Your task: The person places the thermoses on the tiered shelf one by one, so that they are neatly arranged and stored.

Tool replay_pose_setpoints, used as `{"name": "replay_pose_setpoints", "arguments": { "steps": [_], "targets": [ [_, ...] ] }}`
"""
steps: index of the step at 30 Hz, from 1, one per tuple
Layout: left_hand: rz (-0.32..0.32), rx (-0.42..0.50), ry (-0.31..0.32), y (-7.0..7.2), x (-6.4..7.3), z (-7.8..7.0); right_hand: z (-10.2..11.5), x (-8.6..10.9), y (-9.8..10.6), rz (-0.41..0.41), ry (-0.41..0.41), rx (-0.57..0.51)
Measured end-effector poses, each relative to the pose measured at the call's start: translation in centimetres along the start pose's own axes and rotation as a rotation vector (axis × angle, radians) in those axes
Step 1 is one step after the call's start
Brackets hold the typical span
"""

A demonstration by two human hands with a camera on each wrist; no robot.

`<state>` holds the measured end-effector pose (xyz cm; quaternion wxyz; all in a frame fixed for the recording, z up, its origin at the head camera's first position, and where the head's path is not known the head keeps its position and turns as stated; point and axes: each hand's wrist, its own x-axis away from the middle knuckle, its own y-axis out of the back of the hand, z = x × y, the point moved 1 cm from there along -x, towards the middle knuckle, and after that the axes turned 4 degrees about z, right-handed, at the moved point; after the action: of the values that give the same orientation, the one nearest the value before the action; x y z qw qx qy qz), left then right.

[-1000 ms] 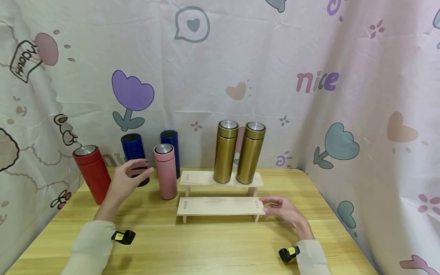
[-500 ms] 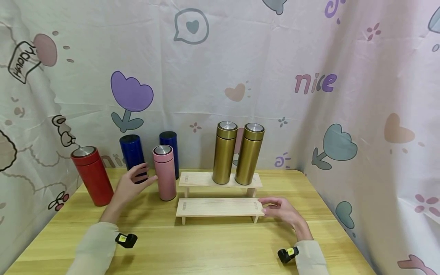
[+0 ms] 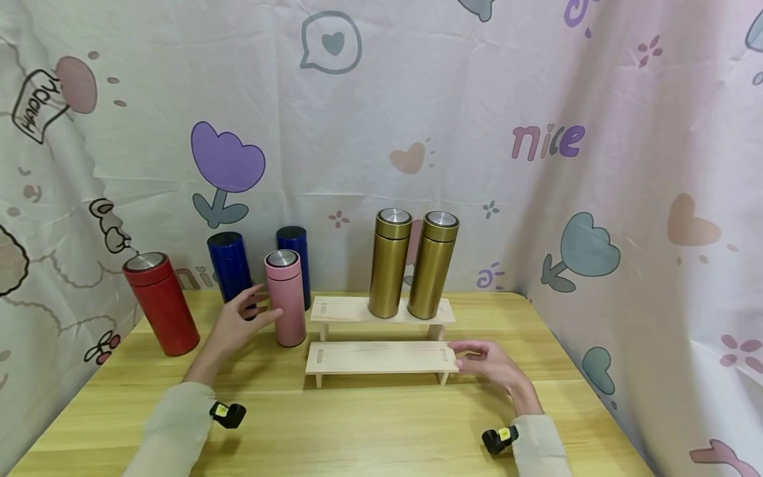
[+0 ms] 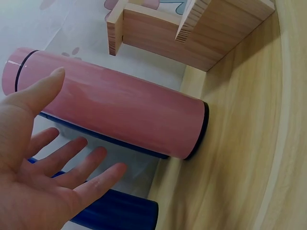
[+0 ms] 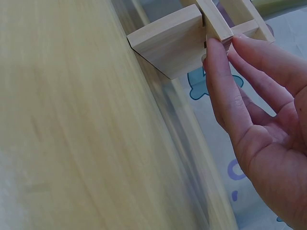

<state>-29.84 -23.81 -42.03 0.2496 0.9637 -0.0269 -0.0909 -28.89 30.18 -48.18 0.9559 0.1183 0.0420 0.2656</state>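
A pink bottle [image 3: 289,298] is stood upright on the wooden tabletop [image 3: 369,430], nearer the far edge than the middle and left of centre, just beside the left end of the front riser [image 3: 381,358]. It is approached from its left by the left hand [image 3: 238,324], whose thumb and fingers are held apart, with nothing gripped; whether the bottle is touched by the thumb cannot be told. The right end of the front riser is pinched between thumb and fingers by the right hand [image 3: 491,364]. The bottle is judged to be stiff, hard-walled and moderately heavy, not easily broken, though its smooth, glossy side may be slippery and could be dented or scratched. It is best grasped around the middle of the body, below the dark seam under the cap, since the cap might be twisted if it were held. Care is needed with the blue bottles [image 3: 229,265], which are set behind and to the left, near the far edge; the red bottle [image 3: 161,305] is placed near the left edge.
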Motion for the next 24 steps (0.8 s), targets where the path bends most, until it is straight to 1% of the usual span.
{"name": "replay_pose_setpoints", "arguments": {
  "steps": [5,12,20,24],
  "targets": [
    [0.012,0.014,0.009,-0.3,-0.1,0.2,-0.1,0.0,0.1,0.000,0.008,0.017],
    [0.020,0.031,0.015,-0.8,-0.4,0.8,0.0,0.0,0.1,-0.003,0.002,0.014],
    [0.026,0.042,0.057,-1.2,-1.1,1.4,0.1,0.0,0.1,0.005,-0.005,-0.004],
    [0.030,0.047,0.070,-1.3,-1.1,1.4,0.0,0.0,0.1,0.007,0.000,-0.005]
  ]
}}
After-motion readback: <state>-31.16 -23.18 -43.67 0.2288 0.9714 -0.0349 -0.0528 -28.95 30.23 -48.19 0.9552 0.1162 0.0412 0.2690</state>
